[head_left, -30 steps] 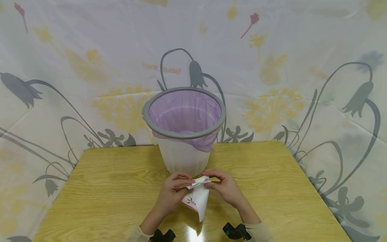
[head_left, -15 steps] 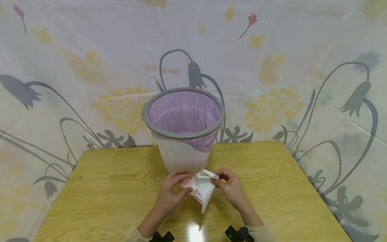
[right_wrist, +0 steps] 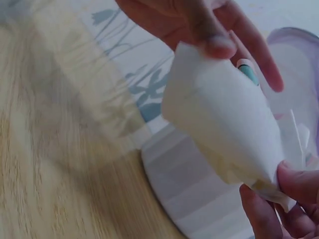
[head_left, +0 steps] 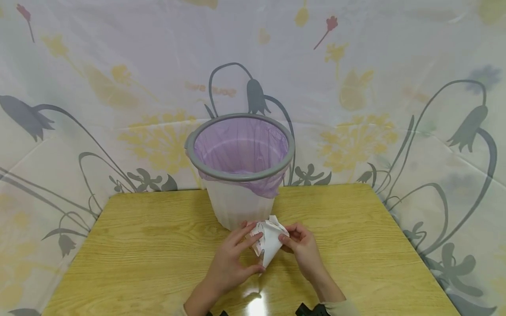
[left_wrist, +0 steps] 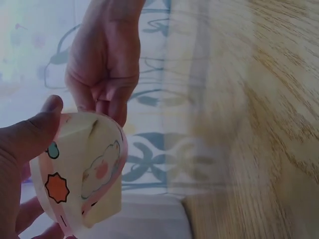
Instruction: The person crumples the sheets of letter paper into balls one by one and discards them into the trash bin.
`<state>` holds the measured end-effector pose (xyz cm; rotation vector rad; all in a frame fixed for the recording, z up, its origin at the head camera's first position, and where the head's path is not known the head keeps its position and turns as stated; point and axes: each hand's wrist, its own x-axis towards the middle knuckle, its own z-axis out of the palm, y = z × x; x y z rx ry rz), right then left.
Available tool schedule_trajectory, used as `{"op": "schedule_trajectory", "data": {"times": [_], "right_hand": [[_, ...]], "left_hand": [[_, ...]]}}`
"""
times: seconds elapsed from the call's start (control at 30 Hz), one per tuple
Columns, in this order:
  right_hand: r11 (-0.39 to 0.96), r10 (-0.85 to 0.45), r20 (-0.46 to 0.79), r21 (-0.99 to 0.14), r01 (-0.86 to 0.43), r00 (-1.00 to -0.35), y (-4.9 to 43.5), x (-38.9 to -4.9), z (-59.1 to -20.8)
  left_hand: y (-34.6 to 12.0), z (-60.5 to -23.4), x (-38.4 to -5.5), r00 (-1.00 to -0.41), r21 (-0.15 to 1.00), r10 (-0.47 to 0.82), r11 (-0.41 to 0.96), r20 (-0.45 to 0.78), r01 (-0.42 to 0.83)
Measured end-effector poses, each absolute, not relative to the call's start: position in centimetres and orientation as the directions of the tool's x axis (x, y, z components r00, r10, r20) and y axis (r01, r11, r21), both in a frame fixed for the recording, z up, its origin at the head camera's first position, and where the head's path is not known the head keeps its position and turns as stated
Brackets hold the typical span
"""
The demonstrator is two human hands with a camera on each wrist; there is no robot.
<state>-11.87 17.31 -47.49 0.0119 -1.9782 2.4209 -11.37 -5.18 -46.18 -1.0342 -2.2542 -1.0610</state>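
Note:
Both hands hold a curled sheet of paper low in front of the bin. One face is plain white; the other, in the left wrist view, carries a pink border and cartoon prints such as an orange star. The paper bends into a loose cone with a pointed lower end. My left hand spans it, thumb at that lower tip and fingers spread on its left side. With thumb and fingers, my right hand pinches the right edge. Behind the paper, some left fingers are partly hidden in the right wrist view.
A white bin with a grey rim and a purple liner bag stands just behind the hands. Beneath is a yellow wood-grain table. A flower-printed cloth hangs around the back and sides.
The left hand has shifted its hold, its thumb moving down and right to the paper's lower tip and its fingers spreading. The paper has turned, curled more and moved slightly right with the right hand.

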Motion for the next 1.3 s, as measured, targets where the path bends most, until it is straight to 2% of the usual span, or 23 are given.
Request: {"op": "schedule_trajectory", "data": {"times": [0.13,0.37,0.7,0.93,1.3], "right_hand": [[-0.247,-0.003,-0.008,-0.969,0.008,-1.000,17.0,-11.8,-47.6],[-0.297,-0.069,-0.014,-0.954,0.034,-0.997,16.6,-11.6,-47.7],[-0.327,-0.328,0.046,-0.943,0.068,-0.943,17.2,-11.7,-47.8],[-0.384,-0.454,0.063,-0.914,0.132,-0.889,17.5,-12.1,-48.3],[-0.333,-0.475,0.011,-0.928,0.168,-0.880,17.1,-12.8,-48.6]], "left_hand": [[-5.0,-46.4,-11.4,-0.618,0.425,0.460,0.459,0.637,0.780],[-4.7,-46.8,-12.1,-0.565,0.365,0.450,0.457,0.692,0.811],[-4.8,-47.3,-12.3,-0.532,0.382,0.469,0.380,0.705,0.842],[-4.3,-47.5,-12.0,-0.553,0.436,0.471,0.341,0.688,0.833],[-4.0,-48.0,-12.4,-0.559,0.500,0.417,0.251,0.717,0.829]]}}
